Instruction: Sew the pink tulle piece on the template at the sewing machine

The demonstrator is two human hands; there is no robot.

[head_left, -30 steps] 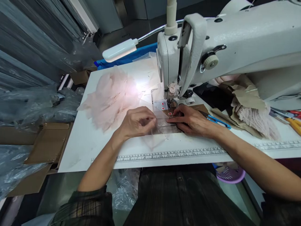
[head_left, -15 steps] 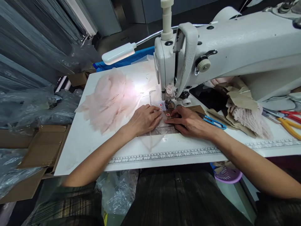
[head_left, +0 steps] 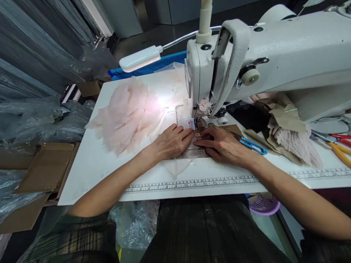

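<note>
White tabletop [head_left: 87, 171] | sheer fabric [head_left: 176, 167] under left grip [head_left: 172, 142], touching right grip [head_left: 225, 147] | pinching either: cannot tell

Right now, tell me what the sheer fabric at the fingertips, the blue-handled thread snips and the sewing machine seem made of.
Sheer fabric: perhaps organza or tulle; the white tabletop shows through its near corner.
Blue-handled thread snips: handle likely plastic or coated metal, evenly blue; the dark blade end looks metallic.
Sewing machine: probably painted metal, glossy off-white, with highlights along its arm.
</note>
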